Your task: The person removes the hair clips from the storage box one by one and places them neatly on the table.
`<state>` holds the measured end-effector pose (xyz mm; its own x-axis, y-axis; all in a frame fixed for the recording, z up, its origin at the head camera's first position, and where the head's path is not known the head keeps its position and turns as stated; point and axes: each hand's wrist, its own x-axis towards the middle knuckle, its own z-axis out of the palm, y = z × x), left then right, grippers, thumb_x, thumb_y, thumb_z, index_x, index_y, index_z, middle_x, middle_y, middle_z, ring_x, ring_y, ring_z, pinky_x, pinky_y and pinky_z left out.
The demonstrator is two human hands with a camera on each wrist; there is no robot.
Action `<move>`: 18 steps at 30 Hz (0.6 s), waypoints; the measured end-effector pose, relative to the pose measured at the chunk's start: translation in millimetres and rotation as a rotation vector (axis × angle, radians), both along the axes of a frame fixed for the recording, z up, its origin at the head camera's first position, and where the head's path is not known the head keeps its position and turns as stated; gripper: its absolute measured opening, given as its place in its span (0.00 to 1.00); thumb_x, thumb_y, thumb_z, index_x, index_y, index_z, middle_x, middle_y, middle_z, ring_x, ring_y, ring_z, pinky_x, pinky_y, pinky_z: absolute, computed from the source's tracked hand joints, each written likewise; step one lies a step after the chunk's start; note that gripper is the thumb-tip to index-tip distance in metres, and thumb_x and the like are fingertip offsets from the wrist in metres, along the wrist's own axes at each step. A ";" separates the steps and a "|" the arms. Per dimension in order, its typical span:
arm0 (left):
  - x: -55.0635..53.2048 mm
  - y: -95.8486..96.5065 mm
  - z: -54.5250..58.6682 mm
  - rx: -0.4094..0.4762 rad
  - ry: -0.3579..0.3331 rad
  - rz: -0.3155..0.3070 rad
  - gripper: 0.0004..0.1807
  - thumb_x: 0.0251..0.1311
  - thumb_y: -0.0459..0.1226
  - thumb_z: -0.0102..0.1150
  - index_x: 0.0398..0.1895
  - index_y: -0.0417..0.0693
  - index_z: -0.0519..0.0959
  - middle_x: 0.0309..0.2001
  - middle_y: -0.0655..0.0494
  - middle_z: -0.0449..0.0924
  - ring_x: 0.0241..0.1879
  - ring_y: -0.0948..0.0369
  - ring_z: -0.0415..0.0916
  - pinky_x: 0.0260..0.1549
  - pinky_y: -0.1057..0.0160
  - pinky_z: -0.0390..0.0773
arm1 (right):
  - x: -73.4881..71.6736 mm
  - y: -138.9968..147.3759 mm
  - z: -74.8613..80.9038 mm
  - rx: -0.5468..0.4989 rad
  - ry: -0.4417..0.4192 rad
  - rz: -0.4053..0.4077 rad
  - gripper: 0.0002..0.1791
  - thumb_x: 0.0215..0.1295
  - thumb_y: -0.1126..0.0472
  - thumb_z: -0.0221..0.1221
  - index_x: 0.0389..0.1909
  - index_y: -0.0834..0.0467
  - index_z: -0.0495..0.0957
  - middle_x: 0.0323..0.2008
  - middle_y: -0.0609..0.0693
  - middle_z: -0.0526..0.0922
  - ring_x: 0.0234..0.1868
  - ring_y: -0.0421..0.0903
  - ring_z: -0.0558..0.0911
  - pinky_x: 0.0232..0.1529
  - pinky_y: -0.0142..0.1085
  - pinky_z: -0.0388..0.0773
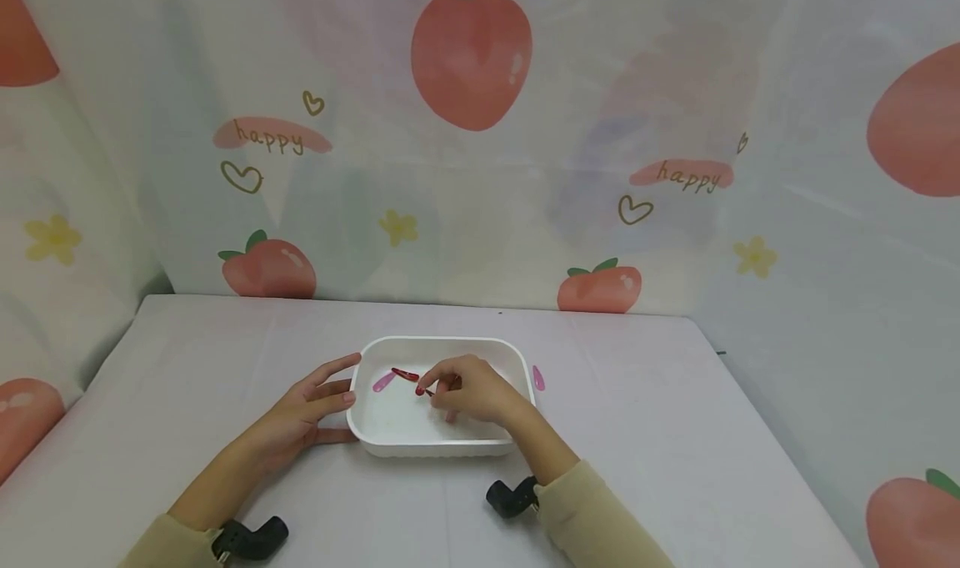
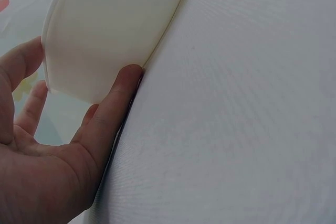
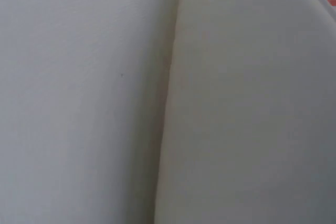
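A white tray (image 1: 435,449) stands on the table. My left hand (image 1: 303,414) touches its left side with fingers spread and fairly straight; in the left wrist view, fingertips meet the tray's rim and lower wall (image 2: 115,30). Over the tray's inside, my right hand (image 1: 476,391) pinches a small red hair clip (image 1: 420,390), partly hidden by the fingers. Just left of it in the tray lie another red hair clip (image 1: 406,374) and a pink hair clip (image 1: 384,381). The right wrist view shows the tray's outer wall (image 3: 252,98) but not the hand.
Outside the tray's right rim, a pink hair clip (image 1: 538,378) lies on the white-covered table (image 1: 637,434). A fruit-patterned cloth (image 1: 480,218) hangs behind the table and along both sides. Black wrist cameras (image 1: 251,540) sit at both sleeves.
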<state>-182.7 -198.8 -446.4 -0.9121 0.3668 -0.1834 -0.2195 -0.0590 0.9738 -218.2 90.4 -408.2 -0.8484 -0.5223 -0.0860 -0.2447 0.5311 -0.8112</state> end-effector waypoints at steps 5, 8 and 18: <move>0.4 0.2 0.3 -0.006 0.005 -0.004 0.36 0.69 0.38 0.59 0.77 0.60 0.57 0.74 0.38 0.56 0.62 0.48 0.72 0.51 0.42 0.81 | 0.0 3.2 3.7 -0.116 -0.087 -0.009 0.13 0.64 0.69 0.60 0.47 0.57 0.85 0.25 0.51 0.79 0.25 0.59 0.83 0.32 0.37 0.81; 1.0 0.1 1.0 -0.007 0.013 -0.011 0.36 0.70 0.38 0.58 0.77 0.60 0.56 0.74 0.37 0.55 0.62 0.48 0.72 0.51 0.42 0.81 | 0.4 5.5 6.6 -0.176 -0.120 -0.018 0.13 0.65 0.67 0.60 0.50 0.59 0.83 0.30 0.53 0.79 0.27 0.53 0.83 0.35 0.42 0.85; 1.4 -0.7 2.8 -0.001 0.008 -0.012 0.37 0.70 0.38 0.59 0.78 0.59 0.55 0.75 0.37 0.54 0.62 0.49 0.72 0.51 0.42 0.81 | 1.6 23.5 21.1 -0.341 -0.193 -0.061 0.18 0.67 0.68 0.59 0.57 0.55 0.79 0.47 0.66 0.80 0.37 0.54 0.85 0.42 0.42 0.87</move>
<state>-181.3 -199.6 -443.6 -0.9090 0.3776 -0.1767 -0.2125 -0.0550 0.9756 -216.6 113.9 -387.2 -0.8639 -0.4976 -0.0774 -0.0465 0.2319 -0.9716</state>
